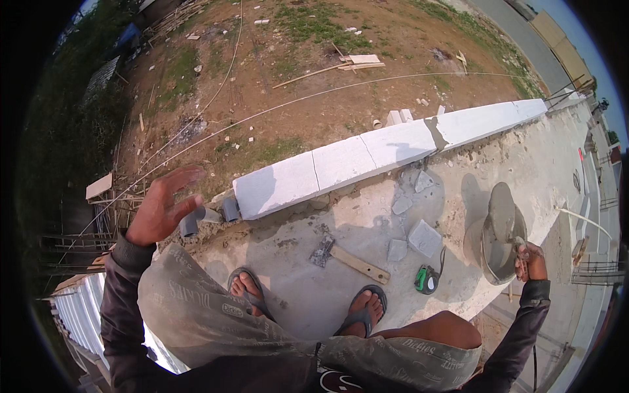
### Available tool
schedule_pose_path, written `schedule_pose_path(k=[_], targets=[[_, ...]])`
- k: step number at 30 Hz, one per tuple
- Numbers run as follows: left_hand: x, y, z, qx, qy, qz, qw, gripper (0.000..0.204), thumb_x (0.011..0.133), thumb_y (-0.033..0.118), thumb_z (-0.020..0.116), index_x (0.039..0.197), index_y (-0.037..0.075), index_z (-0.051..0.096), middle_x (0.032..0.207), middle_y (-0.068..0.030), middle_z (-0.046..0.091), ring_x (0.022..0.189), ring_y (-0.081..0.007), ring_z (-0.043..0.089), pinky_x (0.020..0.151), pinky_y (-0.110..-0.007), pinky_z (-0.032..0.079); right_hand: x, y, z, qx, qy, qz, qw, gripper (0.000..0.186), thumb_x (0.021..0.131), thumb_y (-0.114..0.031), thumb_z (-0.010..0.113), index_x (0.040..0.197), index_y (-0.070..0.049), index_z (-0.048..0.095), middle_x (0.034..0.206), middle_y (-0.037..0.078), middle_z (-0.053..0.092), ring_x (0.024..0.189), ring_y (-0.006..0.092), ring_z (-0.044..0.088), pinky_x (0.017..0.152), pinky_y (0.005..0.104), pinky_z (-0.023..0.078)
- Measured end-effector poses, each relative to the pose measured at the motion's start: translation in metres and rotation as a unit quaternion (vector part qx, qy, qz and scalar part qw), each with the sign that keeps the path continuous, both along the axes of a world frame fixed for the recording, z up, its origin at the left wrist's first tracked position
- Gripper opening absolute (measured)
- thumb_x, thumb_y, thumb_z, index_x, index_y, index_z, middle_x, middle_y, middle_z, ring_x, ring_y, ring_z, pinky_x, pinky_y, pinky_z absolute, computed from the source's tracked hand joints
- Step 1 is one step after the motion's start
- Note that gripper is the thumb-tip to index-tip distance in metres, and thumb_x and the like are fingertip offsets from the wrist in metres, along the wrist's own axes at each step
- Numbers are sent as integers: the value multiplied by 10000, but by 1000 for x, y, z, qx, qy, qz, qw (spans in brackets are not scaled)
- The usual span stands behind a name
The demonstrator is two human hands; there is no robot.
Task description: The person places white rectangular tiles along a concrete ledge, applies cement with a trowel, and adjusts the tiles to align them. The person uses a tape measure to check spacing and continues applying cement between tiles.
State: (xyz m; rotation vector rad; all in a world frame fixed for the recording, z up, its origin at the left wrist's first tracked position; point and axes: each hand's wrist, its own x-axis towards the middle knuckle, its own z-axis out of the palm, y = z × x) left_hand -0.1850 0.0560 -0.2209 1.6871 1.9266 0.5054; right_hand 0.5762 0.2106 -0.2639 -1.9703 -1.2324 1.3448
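Note:
My left hand (pixel 164 204) is raised at the left with its fingers apart and nothing in it, just above two grey pipe stubs (pixel 230 209) at the near end of the white block row. At the right, my right hand (pixel 532 263) is closed round the handle of a trowel (pixel 503 208). The trowel's blade, coated in grey mortar, lies over a dark bucket (pixel 487 255) with wet mortar inside. Running from the pipes toward the far right, the row of white blocks (pixel 341 162) has a grey mortar smear (pixel 435 133) across one joint.
Between my feet lies a wooden-handled hatchet-like tool (pixel 357 263). A green tape measure (pixel 427 280) and several broken block pieces (pixel 424 237) rest on the concrete slab (pixel 295 288). Beyond the blocks, the slab's edge drops to bare ground (pixel 262 105) with scattered planks (pixel 359 60).

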Motion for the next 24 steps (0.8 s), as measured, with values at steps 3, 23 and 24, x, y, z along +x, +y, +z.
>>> schedule_pose_path(k=[3,23,24], targets=[[10,-28,45,3,-153,57,987,597,932,363,737,1340,-50,595,1198,-207,691,1138,-278,647,1014,-411,488,-87,43,-8,-30,35,102,994,269,928,-315,716,910,-53,657,574,37,585,360,127,492,339,267,360],[18,-96,79,61,7,28,998,579,923,379,705,1280,-66,606,1208,-299,646,1101,-465,654,935,-481,516,-488,12,-14,397,-228,559,692,239,836,-225,755,965,-47,661,884,169,667,824,387,667,693,486,527],[17,-96,77,64,3,22,998,576,920,372,708,1281,-65,607,1209,-300,645,1101,-467,653,937,-482,515,-486,12,-13,390,-215,559,700,242,844,-224,748,972,-38,661,889,177,672,831,395,666,702,491,527]])
